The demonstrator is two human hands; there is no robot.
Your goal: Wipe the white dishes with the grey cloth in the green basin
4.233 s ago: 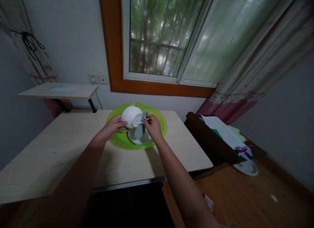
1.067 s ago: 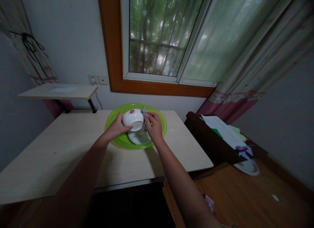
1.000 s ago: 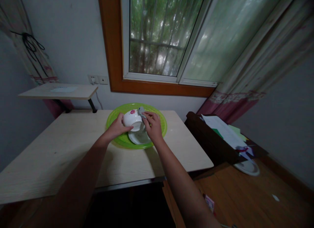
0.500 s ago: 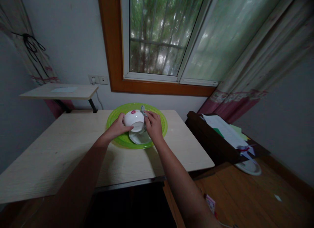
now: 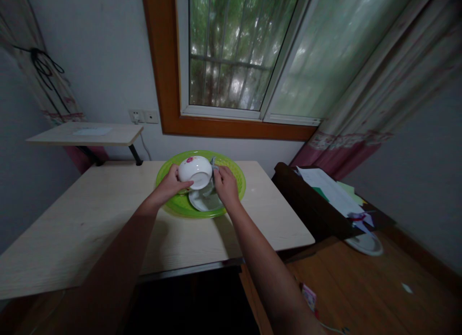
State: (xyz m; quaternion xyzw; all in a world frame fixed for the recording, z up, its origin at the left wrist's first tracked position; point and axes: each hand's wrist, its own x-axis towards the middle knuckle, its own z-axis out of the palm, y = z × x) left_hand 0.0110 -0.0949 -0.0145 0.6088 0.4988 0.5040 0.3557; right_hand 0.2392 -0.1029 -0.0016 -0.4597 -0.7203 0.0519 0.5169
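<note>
My left hand (image 5: 172, 181) grips a white bowl (image 5: 195, 171) with a small red flower print, held upside down and tilted above a green basin (image 5: 236, 177). My right hand (image 5: 225, 185) is closed on a grey cloth (image 5: 213, 165) pressed against the bowl's right side. Under the bowl, a white plate (image 5: 202, 202) lies inside the basin. The basin stands at the far edge of a light wooden table (image 5: 90, 219).
A small side shelf (image 5: 86, 133) juts from the left wall by a wall socket (image 5: 143, 116). Right of the table is a dark cabinet (image 5: 317, 205) with papers (image 5: 325, 183) on top. A white dish (image 5: 364, 243) rests on the wooden floor.
The bowl has turned in my left hand from lying on its side to bottom up, then tilted left. My right hand with the cloth moved round its right side.
</note>
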